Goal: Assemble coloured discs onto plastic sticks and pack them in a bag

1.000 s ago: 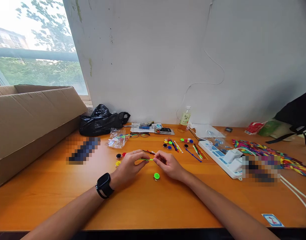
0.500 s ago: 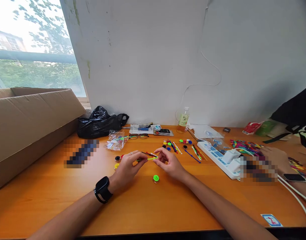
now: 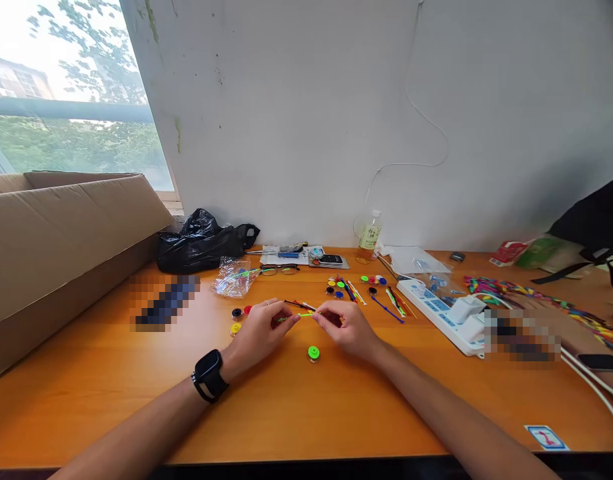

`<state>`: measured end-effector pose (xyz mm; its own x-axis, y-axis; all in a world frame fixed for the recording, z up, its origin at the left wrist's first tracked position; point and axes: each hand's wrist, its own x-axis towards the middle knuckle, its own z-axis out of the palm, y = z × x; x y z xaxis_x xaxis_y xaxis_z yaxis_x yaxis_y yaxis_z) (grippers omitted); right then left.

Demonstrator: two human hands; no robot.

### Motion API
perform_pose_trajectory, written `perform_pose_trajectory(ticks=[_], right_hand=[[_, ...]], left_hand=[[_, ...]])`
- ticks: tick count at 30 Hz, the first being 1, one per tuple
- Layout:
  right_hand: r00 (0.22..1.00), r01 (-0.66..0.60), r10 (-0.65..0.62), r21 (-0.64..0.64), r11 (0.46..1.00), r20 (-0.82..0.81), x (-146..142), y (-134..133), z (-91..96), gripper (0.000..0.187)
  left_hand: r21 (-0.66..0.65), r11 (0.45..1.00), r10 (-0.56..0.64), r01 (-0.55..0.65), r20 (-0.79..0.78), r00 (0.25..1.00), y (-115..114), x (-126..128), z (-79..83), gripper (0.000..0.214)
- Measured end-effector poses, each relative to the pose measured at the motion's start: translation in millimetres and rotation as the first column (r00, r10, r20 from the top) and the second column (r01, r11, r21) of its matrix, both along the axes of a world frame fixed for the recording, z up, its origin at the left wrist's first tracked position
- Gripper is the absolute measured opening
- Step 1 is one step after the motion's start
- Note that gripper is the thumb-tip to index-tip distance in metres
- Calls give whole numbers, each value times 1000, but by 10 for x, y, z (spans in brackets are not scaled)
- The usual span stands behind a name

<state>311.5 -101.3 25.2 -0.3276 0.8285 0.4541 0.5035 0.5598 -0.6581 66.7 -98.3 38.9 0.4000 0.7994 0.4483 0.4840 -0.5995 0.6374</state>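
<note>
A thin bright green strip [image 3: 306, 315] is stretched between my two hands above the table. My left hand [image 3: 264, 331], with a black watch on its wrist, pinches one end between thumb and finger. The other end sits in the pinched fingertips of my right hand [image 3: 347, 330]. Just below my hands stands a small round piece with a green top and a clear base [image 3: 313, 353]. Beside my left hand are a yellow-topped piece [image 3: 235, 329], a black one [image 3: 237, 314] and a red one [image 3: 247, 310], partly hidden. Dark strips [image 3: 299, 306] lie behind my fingers.
More round pieces and coloured strips [image 3: 355, 291] lie beyond my right hand. A white power strip [image 3: 439, 317] with plugs is to the right, a bottle [image 3: 370, 238] by the wall. Glasses [image 3: 279, 269], a black bag [image 3: 203, 243] and a cardboard box [image 3: 71, 247] are farther left.
My right hand has turned and its fingers have closed more on the green strip, which now looks straighter and level. Another person's hand has left the coloured strips at far right.
</note>
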Motion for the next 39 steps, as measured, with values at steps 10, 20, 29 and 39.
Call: perform_pose_trajectory(ticks=[10, 20, 29, 39], right_hand=[[991, -38, 28, 72, 997, 128, 17, 1, 13, 17], [984, -51, 35, 86, 995, 175, 39, 6, 80, 28], [997, 41, -42, 11, 999, 59, 74, 14, 76, 18], [995, -39, 32, 75, 996, 95, 69, 11, 122, 29]], left_hand=[[37, 998, -56, 58, -42, 998, -20, -1, -6, 23], [70, 998, -3, 3, -2, 1000, 26, -30, -59, 21], [26, 1000, -16, 15, 3, 1000, -7, -29, -33, 24], [-43, 996, -81, 82, 18, 997, -35, -45, 20, 34]])
